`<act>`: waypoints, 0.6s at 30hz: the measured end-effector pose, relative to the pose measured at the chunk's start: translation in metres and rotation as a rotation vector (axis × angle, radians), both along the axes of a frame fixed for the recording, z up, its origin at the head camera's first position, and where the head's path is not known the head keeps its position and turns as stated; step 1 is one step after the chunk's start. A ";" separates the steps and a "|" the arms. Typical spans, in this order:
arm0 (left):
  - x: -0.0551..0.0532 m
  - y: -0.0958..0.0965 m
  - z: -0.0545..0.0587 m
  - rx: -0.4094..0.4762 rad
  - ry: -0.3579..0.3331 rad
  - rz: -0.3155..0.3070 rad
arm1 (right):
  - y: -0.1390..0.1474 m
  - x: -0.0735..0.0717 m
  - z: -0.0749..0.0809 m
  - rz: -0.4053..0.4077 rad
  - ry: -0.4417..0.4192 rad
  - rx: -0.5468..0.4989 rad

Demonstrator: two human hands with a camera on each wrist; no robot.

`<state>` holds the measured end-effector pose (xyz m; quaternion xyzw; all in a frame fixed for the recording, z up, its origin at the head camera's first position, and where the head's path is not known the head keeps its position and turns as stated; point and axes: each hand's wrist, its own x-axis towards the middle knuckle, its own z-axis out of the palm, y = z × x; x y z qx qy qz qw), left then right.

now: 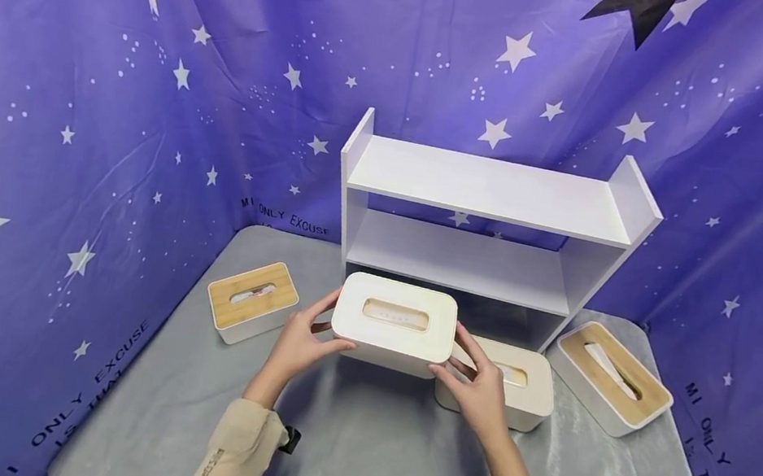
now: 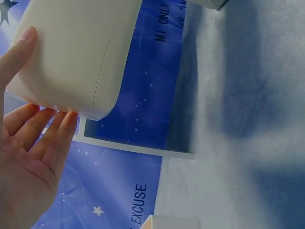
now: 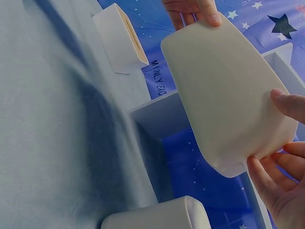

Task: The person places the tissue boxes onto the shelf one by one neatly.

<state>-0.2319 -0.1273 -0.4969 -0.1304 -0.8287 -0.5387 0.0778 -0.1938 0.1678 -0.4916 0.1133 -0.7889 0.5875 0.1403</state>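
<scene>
A white tissue box [image 1: 392, 340] with an oval slot in its lid is held up off the table, in front of the white shelf [image 1: 462, 262]. My left hand [image 1: 300, 345] grips its left end, thumb at the front and fingers against the end. At the right end, my right hand [image 1: 480, 388] grips it the same way. In the left wrist view the tissue box [image 2: 76, 57] shows its smooth side, fingertips of the left hand [image 2: 31, 157] pressed to its end. Both hands hold the tissue box [image 3: 228, 95] in the right wrist view.
Another white tissue box [image 1: 534, 380] stands on the grey cloth-covered table [image 1: 349, 455], partly behind my right hand. A wood-topped tissue box [image 1: 254, 319] sits at the left, and a second wood-topped tissue box [image 1: 594, 397] at the right. Starry blue curtains [image 1: 425, 47] surround the table.
</scene>
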 end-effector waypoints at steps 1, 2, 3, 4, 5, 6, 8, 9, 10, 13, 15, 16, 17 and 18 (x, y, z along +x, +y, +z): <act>-0.001 0.000 0.001 0.001 0.003 -0.003 | 0.000 -0.001 0.000 0.000 0.007 0.002; -0.001 0.000 0.002 0.003 0.006 -0.006 | 0.000 -0.002 0.000 0.001 0.013 0.002; -0.002 0.000 0.002 0.005 0.011 -0.010 | 0.001 -0.002 0.000 0.002 0.017 0.000; -0.002 0.000 0.003 0.007 0.019 -0.013 | 0.000 -0.003 0.000 0.004 0.018 -0.002; -0.003 0.000 0.004 0.009 0.023 -0.015 | 0.000 -0.004 0.001 0.007 0.020 -0.005; -0.003 0.000 0.005 0.012 0.026 -0.017 | 0.000 -0.004 0.001 0.009 0.023 -0.006; -0.004 0.000 0.006 0.015 0.029 -0.020 | 0.000 -0.005 0.003 0.009 0.023 -0.011; -0.004 -0.001 0.007 0.016 0.030 -0.021 | 0.000 -0.005 0.004 0.009 0.022 -0.010; -0.005 -0.001 0.007 0.017 0.029 -0.022 | 0.000 -0.006 0.005 0.010 0.018 -0.010; -0.006 -0.001 0.008 0.020 0.022 -0.023 | 0.000 -0.007 0.007 0.011 0.014 -0.002; -0.007 -0.002 0.009 0.019 0.025 -0.024 | 0.000 -0.007 0.009 0.012 0.017 0.003; -0.008 -0.002 0.009 0.021 0.027 -0.026 | 0.000 -0.008 0.010 0.013 0.019 0.004; -0.008 -0.002 0.009 0.021 0.029 -0.027 | 0.000 -0.008 0.010 0.013 0.023 0.003; -0.009 -0.002 0.010 0.022 0.030 -0.028 | 0.000 -0.009 0.011 0.013 0.026 0.001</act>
